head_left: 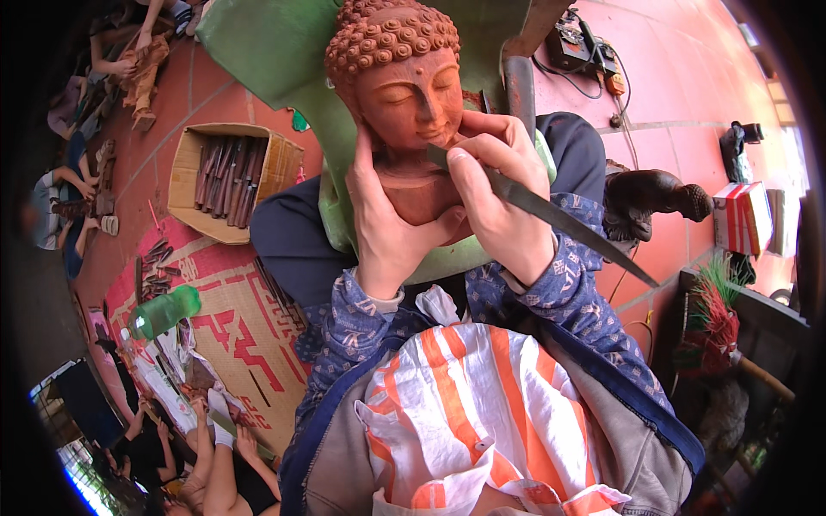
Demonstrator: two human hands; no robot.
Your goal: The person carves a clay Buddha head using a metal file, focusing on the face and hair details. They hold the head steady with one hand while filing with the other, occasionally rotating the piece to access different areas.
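A reddish-brown carved wooden Buddha head (404, 103) with a curled-hair crown rests upright in front of me, at a green plastic chair (267, 52). Around its neck and base my left hand (387, 228) is closed, thumb across the front and fingers along the side of the jaw. Pinched in my right hand (508, 185) is a long, dark, tapering file (585, 228). Its working end is at the chin, just under the mouth, partly hidden by my fingers. The other end points down to the right. Some right-hand fingers lie against the cheek.
To the left, a cardboard box (288, 155) holds several wood-handled tools (231, 176). More tools and a green bottle (168, 311) lie on a patterned mat (224, 344). At right are a dark carved figure (654, 199), a corded electrical box (578, 50) and a brush (718, 331). Other people work at left.
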